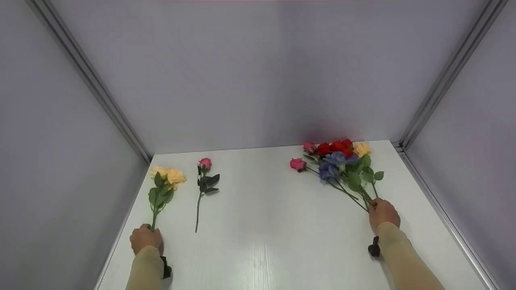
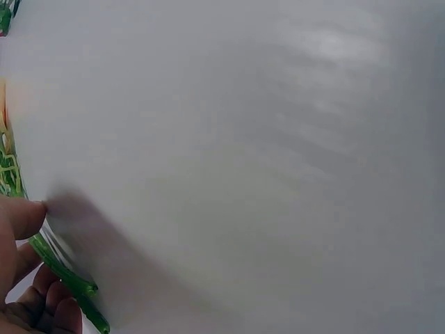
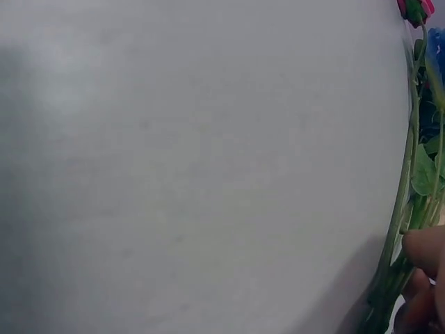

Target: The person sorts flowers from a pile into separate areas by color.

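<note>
White tabletop (image 1: 262,209), grey walls | left hand (image 1: 145,238) fingers grip yellow rose stem (image 1: 154,217) at left edge | right hand (image 1: 383,214) fingers clasp mixed bouquet stems (image 1: 358,199) far right | pink rose (image 1: 204,177) lies loose between

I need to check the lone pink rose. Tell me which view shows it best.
The head view: the pink rose lies whole on the white table, untouched between both hands. The right wrist view shows only the mixed bunch's stems; the left wrist view shows the yellow flower's stem.
</note>
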